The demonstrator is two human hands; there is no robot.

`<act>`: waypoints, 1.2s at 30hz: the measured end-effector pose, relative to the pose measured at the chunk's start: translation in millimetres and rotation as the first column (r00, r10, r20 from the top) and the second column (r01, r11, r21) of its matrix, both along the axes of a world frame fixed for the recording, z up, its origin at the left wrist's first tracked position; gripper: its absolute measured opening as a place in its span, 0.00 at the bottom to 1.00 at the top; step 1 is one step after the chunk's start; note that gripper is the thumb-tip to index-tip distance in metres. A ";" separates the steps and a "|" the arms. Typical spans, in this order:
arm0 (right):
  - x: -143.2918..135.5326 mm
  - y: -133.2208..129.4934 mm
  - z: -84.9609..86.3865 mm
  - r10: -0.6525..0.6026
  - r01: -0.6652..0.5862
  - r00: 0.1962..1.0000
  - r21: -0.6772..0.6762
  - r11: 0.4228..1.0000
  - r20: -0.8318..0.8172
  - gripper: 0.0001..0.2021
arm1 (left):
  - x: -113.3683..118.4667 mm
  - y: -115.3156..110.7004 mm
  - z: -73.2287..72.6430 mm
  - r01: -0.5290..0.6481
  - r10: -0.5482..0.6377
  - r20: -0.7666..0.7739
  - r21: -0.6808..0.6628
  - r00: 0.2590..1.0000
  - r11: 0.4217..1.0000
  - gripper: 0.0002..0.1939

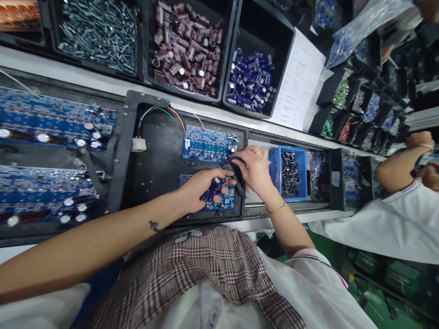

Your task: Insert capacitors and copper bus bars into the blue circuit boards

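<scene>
Several blue capacitors [209, 194] lie in my left hand [204, 185], its fingers curled around them, over the lower blue circuit board [228, 201]. My right hand [252, 164] reaches to the lower right corner of the upper circuit board [206, 145]. Its fingertips are pinched together near a dark blue part, too small to tell apart clearly. A silver-topped capacitor stands on the upper board beside those fingertips. Both boards sit in a black tray [154, 173], and coloured wires run from the upper board to a white connector [139, 145].
Behind the tray stand black bins of green [99, 34], brown [187, 45] and blue capacitors [252, 80]. A blue basket [294, 199] of small black parts is right of my hands. Populated boards [51, 121] lie at left. Another person's arm [394, 171] is at right.
</scene>
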State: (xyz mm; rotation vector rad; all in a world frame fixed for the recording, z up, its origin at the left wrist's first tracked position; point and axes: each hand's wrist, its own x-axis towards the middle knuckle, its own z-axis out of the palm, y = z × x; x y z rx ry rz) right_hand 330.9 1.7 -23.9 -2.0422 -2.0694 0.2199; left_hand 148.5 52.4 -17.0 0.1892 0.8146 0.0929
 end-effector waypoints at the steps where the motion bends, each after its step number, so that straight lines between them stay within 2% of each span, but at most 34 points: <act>1: 1.4 1.1 -3.5 0.009 -0.009 1.000 -0.005 1.000 0.000 0.08 | -0.9 0.8 0.2 0.014 -0.014 -0.005 0.015 1.000 1.000 0.12; 4: 0.5 2.0 -4.9 0.037 -0.037 0.999 -0.013 0.999 0.013 0.09 | -3.4 3.1 1.0 0.036 -0.035 -0.011 0.061 0.999 0.997 0.14; 8: -3.3 1.7 -2.1 0.107 -0.107 0.993 0.000 0.994 0.054 0.11 | -5.5 2.9 1.3 0.007 -0.009 0.015 0.098 1.000 0.995 0.05; 12: -4.8 -0.8 -0.3 0.162 -0.163 0.985 0.014 0.987 0.054 0.12 | -7.2 0.0 -1.2 -0.038 0.037 0.013 0.136 0.999 0.990 0.05; 14: -8.3 -6.0 7.0 0.116 -0.116 0.993 0.037 0.992 0.016 0.13 | -7.9 -0.9 -2.7 -0.053 0.052 0.012 0.152 0.999 0.987 0.04; 16: -14.3 -13.5 18.7 0.053 -0.051 0.997 0.037 0.998 -0.054 0.14 | -8.3 -1.2 -3.0 -0.064 0.060 0.029 0.165 0.998 0.984 0.07; 20: -21.2 -23.0 36.6 0.030 -0.042 0.974 -0.050 0.998 -0.223 0.14 | -6.9 -1.7 -0.3 -0.062 0.046 0.104 0.157 0.994 0.986 0.12; 22: -16.0 -19.6 33.8 -0.022 0.021 0.982 -0.009 1.000 -0.189 0.11 | -5.1 -1.6 0.5 -0.035 0.023 0.105 0.115 0.994 0.993 0.09; 24: -6.2 -11.9 24.0 -0.094 0.098 0.992 0.042 0.994 -0.081 0.09 | -3.7 -0.9 -0.1 -0.006 0.001 0.078 0.059 0.997 0.998 0.07; 27: 7.1 -0.1 7.4 -0.099 0.099 0.995 0.006 0.995 0.028 0.10 | -3.6 1.3 -1.7 0.026 -0.027 0.036 0.021 0.999 0.999 0.10; 30: 11.8 5.5 -0.4 -0.087 0.088 0.995 -0.021 0.996 0.048 0.11 | -5.3 3.7 -1.8 0.052 -0.053 0.024 0.047 0.998 0.998 0.09; 36: 11.9 6.2 0.1 -0.070 0.070 0.997 -0.008 0.998 0.013 0.11 | -6.1 4.2 0.0 0.060 -0.068 0.051 0.138 0.996 0.989 0.10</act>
